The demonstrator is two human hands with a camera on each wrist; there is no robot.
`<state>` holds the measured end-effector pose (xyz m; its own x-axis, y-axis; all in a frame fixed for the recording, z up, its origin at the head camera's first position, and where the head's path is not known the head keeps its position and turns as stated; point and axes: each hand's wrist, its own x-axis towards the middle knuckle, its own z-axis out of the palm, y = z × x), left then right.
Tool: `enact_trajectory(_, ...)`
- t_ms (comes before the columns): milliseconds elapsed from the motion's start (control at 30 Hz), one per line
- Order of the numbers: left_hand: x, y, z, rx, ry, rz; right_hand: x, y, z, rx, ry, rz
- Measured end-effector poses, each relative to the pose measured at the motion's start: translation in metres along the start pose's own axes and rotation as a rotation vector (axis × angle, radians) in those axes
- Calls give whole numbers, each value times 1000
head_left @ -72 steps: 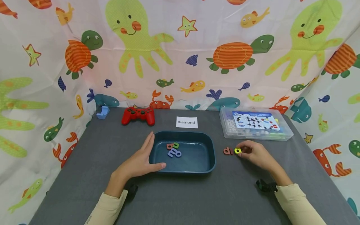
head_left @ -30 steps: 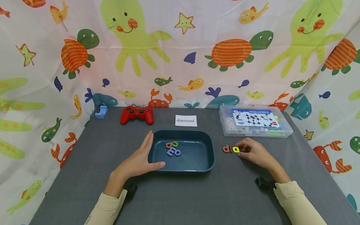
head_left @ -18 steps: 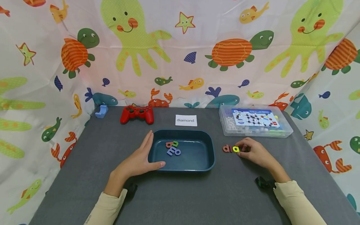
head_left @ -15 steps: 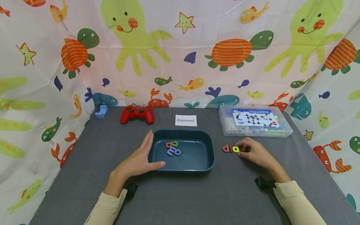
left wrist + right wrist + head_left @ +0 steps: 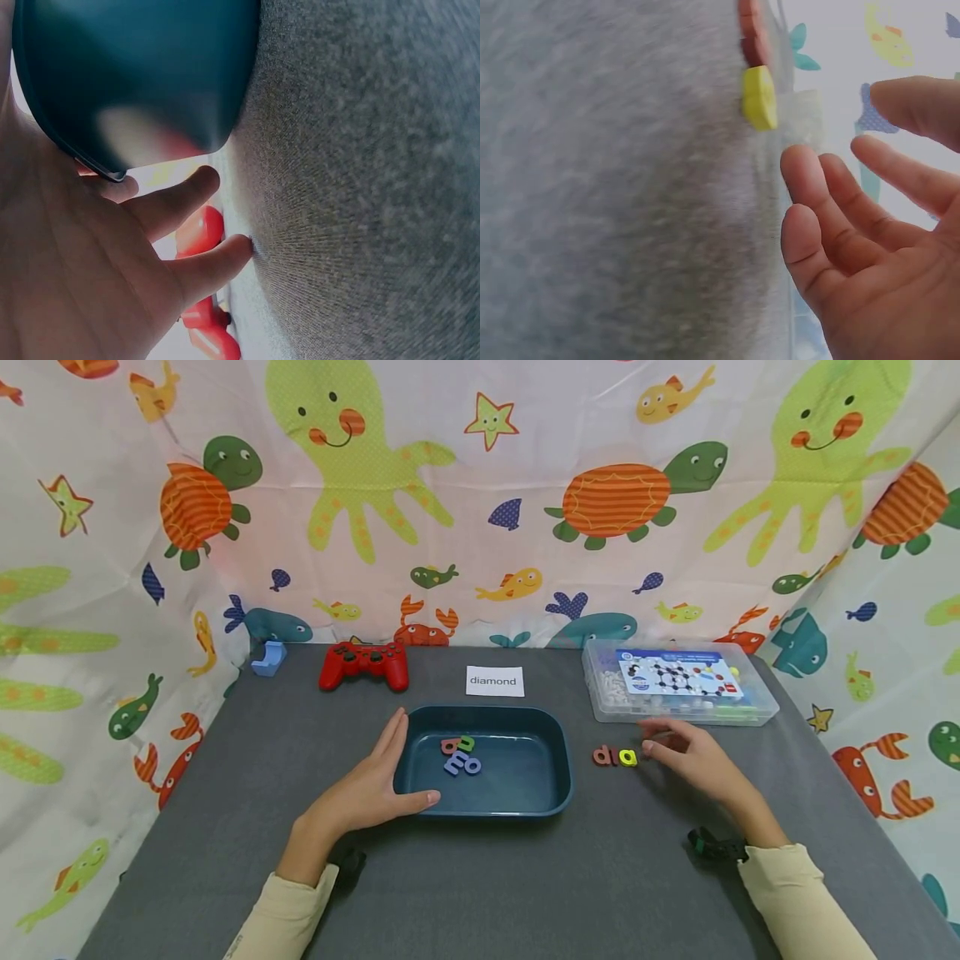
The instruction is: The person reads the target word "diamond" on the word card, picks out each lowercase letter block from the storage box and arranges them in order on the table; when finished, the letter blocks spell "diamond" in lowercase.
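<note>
Right hand (image 5: 696,762) off yellow letter (image 5: 627,758), tray rim (image 5: 566,762) part-hidden

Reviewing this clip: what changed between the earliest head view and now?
The yellow letter slid left, closer to the dark red letter; the right hand then let go and drew back rightward. The left hand stays at the left end of the blue tray.
</note>
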<state>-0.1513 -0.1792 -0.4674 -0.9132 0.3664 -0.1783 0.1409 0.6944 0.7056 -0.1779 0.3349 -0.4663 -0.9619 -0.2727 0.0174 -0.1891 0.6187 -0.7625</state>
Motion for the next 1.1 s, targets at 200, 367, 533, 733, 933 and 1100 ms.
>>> enact_trajectory(200,-1,-2,1,-14,-5,0,-2,-10,-7,107,41,-10)
enact_trajectory(367,-1,-1,1,-18,-6,-3,0,-17,-9,128,52,-38)
enact_trajectory(533,0,-2,1,-21,-5,0,2,-22,-9,146,47,-65)
enact_trajectory(733,-1,-3,2,-22,-7,1,5,-34,-8,161,35,-44)
enact_trajectory(933,-1,-3,0,-17,-1,3,14,-48,-5,159,27,-44)
enact_trajectory(1100,0,-3,0,-18,-2,17,23,-64,-1,166,14,-99)
